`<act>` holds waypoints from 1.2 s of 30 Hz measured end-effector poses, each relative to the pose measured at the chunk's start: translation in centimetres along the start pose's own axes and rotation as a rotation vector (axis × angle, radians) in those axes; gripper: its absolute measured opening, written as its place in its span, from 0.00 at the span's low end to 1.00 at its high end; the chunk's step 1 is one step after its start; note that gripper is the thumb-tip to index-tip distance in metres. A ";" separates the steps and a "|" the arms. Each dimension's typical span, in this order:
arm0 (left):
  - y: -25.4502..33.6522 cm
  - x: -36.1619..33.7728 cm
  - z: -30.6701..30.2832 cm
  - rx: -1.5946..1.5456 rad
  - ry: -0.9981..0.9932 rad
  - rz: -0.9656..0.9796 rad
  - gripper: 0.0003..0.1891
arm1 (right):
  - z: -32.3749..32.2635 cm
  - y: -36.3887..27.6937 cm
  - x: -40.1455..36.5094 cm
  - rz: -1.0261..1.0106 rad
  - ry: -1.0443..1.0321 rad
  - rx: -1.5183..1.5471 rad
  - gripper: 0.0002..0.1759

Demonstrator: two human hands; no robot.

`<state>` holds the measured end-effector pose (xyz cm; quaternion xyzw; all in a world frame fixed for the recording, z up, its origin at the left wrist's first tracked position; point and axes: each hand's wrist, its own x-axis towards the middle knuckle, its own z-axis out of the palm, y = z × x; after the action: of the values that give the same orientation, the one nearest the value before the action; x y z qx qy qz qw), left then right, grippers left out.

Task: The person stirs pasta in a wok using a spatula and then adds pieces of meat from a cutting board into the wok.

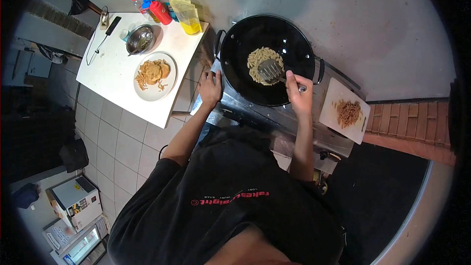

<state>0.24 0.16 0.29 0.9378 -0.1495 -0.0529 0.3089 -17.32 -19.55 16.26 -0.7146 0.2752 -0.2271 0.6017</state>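
Observation:
A large black wok (267, 27) sits on the metal stove (245, 110), with pale pasta-like pieces (260, 56) gathered in its middle. My right hand (299, 93) is closed round the handle of a slotted metal spatula (270, 71), whose head lies over the pieces. At the stove's left edge rests my left hand (211, 88), fingers spread, just beside the wok and holding nothing. To the right of the wok, a white cutting board (333, 95) bears chopped brown pieces (349, 114).
On the white table (113, 86) at left are a plate (156, 96) of food, a metal bowl (141, 39), a red bottle (161, 13) and a yellow pouch (189, 17). A wall stands behind the wok. A brick ledge (407, 122) lies at right.

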 end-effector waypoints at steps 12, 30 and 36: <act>-0.2 0.1 0.2 0.003 0.003 0.014 0.26 | -0.2 -1.9 -0.4 0.042 0.003 -0.080 0.24; 0.0 0.0 -0.1 0.007 -0.004 0.013 0.26 | 0.0 -0.5 0.4 0.008 -0.007 0.190 0.26; -0.2 0.1 0.1 0.001 -0.021 0.012 0.27 | 0.4 2.0 0.6 -0.028 -0.021 0.284 0.27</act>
<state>0.36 0.19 0.12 0.9364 -0.1581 -0.0608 0.3074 -16.81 -19.94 14.24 -0.6285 0.2241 -0.2648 0.6961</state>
